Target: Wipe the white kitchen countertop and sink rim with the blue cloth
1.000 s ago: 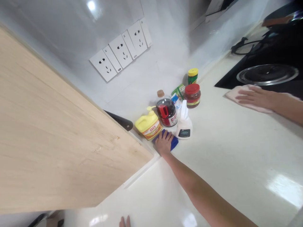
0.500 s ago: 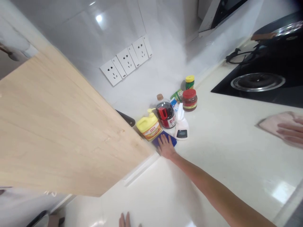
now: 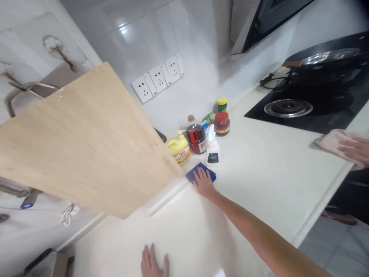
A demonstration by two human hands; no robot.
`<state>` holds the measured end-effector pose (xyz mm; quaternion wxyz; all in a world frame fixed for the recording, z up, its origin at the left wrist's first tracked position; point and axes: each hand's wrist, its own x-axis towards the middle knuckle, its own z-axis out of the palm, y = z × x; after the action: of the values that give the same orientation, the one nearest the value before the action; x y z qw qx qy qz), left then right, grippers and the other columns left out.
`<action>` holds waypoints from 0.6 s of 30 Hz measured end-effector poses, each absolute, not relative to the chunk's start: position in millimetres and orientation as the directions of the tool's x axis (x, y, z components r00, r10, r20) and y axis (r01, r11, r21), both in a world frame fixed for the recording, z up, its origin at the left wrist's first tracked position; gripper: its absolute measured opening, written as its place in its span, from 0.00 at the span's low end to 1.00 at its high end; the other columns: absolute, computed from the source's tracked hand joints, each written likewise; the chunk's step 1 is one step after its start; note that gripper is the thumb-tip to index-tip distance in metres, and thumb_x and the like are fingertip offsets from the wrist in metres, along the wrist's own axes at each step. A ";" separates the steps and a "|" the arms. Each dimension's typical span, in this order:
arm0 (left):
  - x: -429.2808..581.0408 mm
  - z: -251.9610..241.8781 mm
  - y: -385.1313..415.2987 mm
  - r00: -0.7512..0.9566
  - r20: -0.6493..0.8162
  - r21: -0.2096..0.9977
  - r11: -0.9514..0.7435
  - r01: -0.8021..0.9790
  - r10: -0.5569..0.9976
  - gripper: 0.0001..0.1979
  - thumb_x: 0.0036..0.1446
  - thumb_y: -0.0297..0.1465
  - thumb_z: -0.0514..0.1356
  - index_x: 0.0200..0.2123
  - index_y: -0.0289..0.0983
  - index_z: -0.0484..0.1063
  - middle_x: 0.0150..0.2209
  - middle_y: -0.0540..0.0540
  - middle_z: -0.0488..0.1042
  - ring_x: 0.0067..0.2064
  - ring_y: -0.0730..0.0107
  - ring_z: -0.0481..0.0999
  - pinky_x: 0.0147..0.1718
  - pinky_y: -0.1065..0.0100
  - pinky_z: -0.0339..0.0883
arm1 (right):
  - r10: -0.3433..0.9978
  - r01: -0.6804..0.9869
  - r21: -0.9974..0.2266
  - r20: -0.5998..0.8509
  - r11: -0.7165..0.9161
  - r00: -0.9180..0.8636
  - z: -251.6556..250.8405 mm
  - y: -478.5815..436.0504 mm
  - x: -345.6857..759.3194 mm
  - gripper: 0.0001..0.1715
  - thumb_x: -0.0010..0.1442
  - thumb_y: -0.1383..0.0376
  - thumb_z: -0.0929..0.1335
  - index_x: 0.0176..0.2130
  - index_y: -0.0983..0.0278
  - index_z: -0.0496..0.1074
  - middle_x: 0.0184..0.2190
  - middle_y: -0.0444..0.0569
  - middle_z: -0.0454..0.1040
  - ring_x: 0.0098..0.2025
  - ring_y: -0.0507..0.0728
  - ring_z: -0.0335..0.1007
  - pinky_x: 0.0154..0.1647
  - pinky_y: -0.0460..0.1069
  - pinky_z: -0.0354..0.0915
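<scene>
My right hand [image 3: 204, 183] lies flat with spread fingers on a folded blue cloth [image 3: 213, 176], on the white countertop [image 3: 253, 169]. Near the bottom edge my left hand [image 3: 152, 263] rests on the counter, fingers apart, holding nothing. Just beyond the cloth stand a yellow jug [image 3: 180, 150], a dark bottle with a brown cap [image 3: 196, 138] and a white spray bottle [image 3: 212, 150]. Behind them are a red-lidded jar [image 3: 221, 124] and a yellow-lidded jar [image 3: 222, 104].
A large wooden board [image 3: 95, 142] leans at the left. At the right edge, another person's hand [image 3: 356, 148] presses a pale cloth [image 3: 331, 142] beside the black stove [image 3: 311, 96]. A pan [image 3: 325, 54] sits on it. Wall sockets [image 3: 158, 79] are above.
My right hand and the blue cloth have shifted slightly away from the yellow jug. More of my left hand shows. The view has turned, and the other person's cloth is nearer the counter's front edge.
</scene>
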<state>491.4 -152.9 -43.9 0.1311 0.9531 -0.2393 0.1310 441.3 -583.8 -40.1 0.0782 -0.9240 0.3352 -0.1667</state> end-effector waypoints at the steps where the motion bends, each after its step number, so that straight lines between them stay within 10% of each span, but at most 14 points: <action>1: 490.1 -41.8 -153.0 0.855 0.296 0.182 -0.853 -0.489 -0.427 0.33 0.60 0.48 0.51 0.65 0.40 0.61 0.69 0.38 0.59 0.71 0.49 0.55 0.66 0.42 0.55 | -0.643 -0.595 -0.245 0.255 -0.765 0.722 -40.4 -575.7 430.1 0.39 0.65 0.53 0.58 0.68 0.69 0.57 0.70 0.62 0.52 0.71 0.70 0.45 0.71 0.66 0.36; 18: 478.5 -39.2 -155.8 0.833 0.276 0.187 -0.823 -0.536 -0.480 0.37 0.62 0.50 0.49 0.66 0.32 0.60 0.70 0.32 0.54 0.72 0.46 0.49 0.68 0.44 0.48 | -0.384 -0.323 -0.257 0.235 -0.911 0.893 -49.5 -366.2 295.0 0.42 0.65 0.56 0.60 0.72 0.67 0.45 0.73 0.59 0.38 0.74 0.68 0.31 0.72 0.68 0.29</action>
<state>478.5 -155.8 -39.2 0.1292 0.9485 -0.2677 0.1093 295.0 -366.2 -49.5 0.1061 -0.9671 0.1828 -0.1417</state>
